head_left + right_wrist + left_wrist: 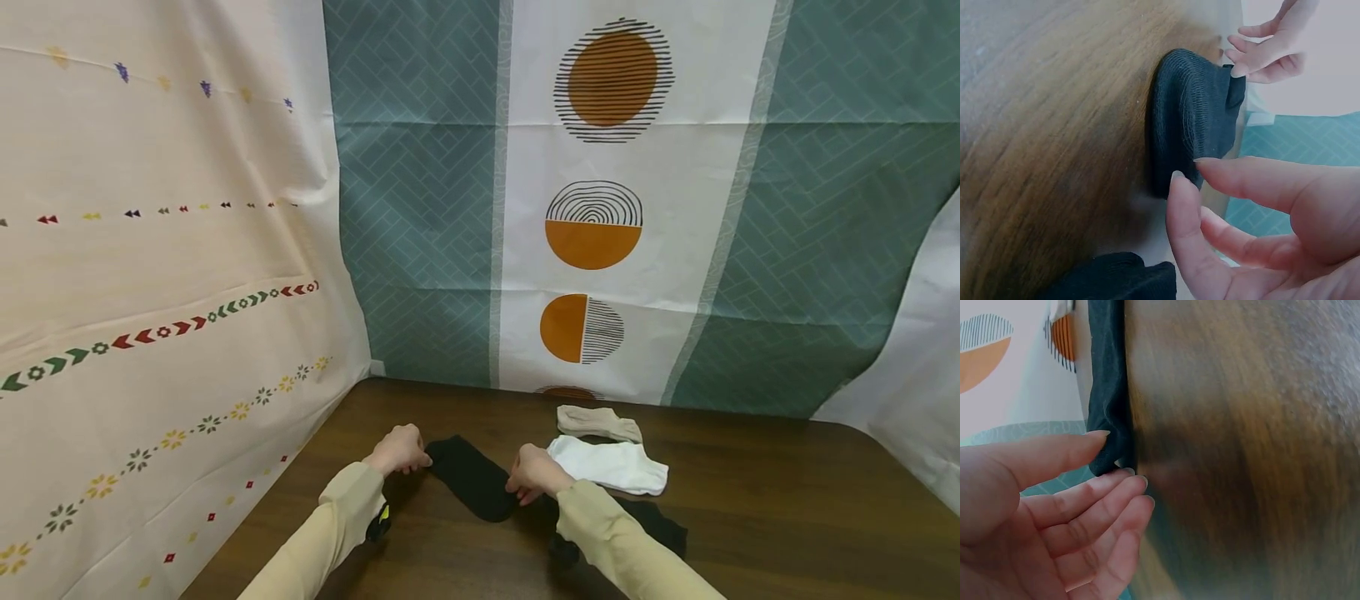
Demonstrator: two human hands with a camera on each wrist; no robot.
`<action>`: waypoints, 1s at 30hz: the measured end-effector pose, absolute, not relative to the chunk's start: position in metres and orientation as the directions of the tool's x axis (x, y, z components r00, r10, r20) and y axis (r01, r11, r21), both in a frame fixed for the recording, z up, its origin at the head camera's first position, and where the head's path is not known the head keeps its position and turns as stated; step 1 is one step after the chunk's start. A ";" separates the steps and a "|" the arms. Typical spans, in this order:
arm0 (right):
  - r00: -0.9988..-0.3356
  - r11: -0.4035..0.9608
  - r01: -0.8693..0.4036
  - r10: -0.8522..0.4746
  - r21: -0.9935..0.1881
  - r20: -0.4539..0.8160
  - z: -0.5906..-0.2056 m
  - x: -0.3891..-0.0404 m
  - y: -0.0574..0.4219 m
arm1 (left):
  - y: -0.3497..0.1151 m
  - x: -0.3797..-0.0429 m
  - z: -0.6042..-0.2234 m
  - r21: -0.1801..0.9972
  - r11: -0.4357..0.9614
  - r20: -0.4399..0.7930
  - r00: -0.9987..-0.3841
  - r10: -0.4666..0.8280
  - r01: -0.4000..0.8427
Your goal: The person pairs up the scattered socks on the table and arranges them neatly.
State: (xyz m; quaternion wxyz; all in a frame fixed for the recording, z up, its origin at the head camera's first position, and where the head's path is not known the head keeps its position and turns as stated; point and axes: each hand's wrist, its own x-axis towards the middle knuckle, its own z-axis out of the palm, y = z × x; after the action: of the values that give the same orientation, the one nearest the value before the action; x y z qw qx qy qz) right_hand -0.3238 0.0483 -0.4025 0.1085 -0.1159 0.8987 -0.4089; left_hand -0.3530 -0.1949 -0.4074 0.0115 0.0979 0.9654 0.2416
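A black sock [474, 479] lies stretched out on the wooden table between both hands. My left hand [401, 451] pinches its far-left end, thumb on one side and fingertips on the other, as the left wrist view shows on the sock [1109, 387]. At the near-right end, my right hand [536, 475] holds the sock's edge between thumb and index finger. In the right wrist view the ribbed sock [1191, 112] shows a rounded, folded-over edge close to these fingertips.
Right of my hands, a beige sock [597, 422] and a white sock [611, 465] lie one nearer than the other. A second black sock [656, 525] is partly hidden by my right forearm. Patterned cloths [420, 250] hang behind and beside the table [795, 500].
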 end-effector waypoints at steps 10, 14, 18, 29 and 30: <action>-0.945 0.601 -0.136 -0.318 -0.788 -0.079 -0.400 -0.321 0.047 | -0.195 -0.357 -0.411 0.471 0.870 0.021 -0.987 0.157 0.149; -0.942 0.610 -0.148 -0.327 -0.779 -0.077 -0.401 -0.319 0.046 | -0.194 -0.358 -0.412 0.463 0.875 0.019 -0.989 0.147 0.139; -0.944 0.634 -0.150 -0.320 -0.759 -0.081 -0.402 -0.320 0.046 | -0.193 -0.357 -0.412 0.454 0.881 0.024 -0.990 0.137 0.133; -0.948 0.657 -0.095 -0.290 -0.748 -0.134 -0.408 -0.325 0.046 | -0.191 -0.358 -0.412 0.464 0.869 0.057 -0.985 0.162 0.170; -0.947 0.650 -0.095 -0.293 -0.754 -0.134 -0.408 -0.325 0.046 | -0.191 -0.358 -0.412 0.466 0.868 0.061 -0.985 0.163 0.172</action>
State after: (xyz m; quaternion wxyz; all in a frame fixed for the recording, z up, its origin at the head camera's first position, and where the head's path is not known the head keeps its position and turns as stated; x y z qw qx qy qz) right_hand -0.3252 0.0462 -0.4081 0.1228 -0.1076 0.9000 -0.4041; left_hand -0.3580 -0.1908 -0.4117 -0.0097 0.0866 0.9664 0.2420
